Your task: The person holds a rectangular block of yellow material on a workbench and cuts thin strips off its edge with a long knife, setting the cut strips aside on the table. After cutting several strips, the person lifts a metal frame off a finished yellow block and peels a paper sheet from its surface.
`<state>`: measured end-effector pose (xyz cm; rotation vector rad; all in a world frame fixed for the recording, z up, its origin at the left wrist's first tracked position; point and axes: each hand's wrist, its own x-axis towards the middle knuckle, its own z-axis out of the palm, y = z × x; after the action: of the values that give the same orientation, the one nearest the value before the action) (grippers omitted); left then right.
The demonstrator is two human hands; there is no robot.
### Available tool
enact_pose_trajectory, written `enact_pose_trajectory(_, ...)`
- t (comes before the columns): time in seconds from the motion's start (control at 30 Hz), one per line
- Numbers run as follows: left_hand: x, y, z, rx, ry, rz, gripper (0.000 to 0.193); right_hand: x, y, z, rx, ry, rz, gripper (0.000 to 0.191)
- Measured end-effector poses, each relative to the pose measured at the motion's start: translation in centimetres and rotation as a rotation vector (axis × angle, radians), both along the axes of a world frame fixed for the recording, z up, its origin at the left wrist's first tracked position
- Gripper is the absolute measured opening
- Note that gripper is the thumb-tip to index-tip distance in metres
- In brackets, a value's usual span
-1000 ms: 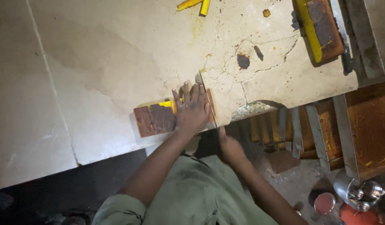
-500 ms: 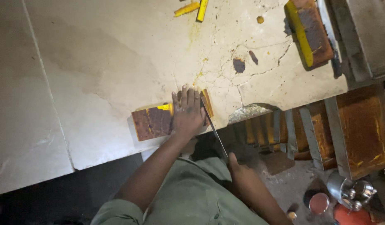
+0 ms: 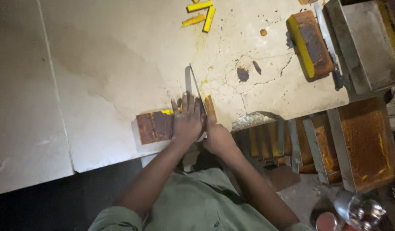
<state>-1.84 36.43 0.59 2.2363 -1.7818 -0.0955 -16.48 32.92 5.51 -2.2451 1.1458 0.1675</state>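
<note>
1 head camera looks steeply down, close over the worktable [image 3: 99,85] edge.

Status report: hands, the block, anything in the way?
Left hand flat on brown block. Right hand holding knife, blade against block. Nothing in the way.

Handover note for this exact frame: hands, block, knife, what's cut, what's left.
Left hand lies flat on the brown-crusted yellow block at the slab's near edge. Right hand grips the knife, blade at the block's right end.
Done: one thin slice stands apart right of the blade; three yellow strips lie at the far edge.
Left: most of this block, plus a second block far right, look uncut.
</note>
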Motion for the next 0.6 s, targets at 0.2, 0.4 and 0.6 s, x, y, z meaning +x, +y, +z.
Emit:
enact_pose_trajectory(0.2, -0.4, 0.2, 0.5, 0.037, 0.072, 0.013, 0.06, -10.7, 7.6, 4.2, 0.369, 0.233, -0.085, 0.065)
enact_pose_trajectory(0.4, -0.4, -0.2, 0.0, 0.146, 0.088, 0.002, 0.06, -10.1, 7.2, -3.5, 0.057, 0.133, 0.114, 0.086)
enact_pose_trajectory(0.6, 0.2, 0.4, -0.6, 0.035, 0.111, 0.007, 0.069, -4.2, 2.2, -4.3, 0.042, 0.088, 0.002, 0.063)
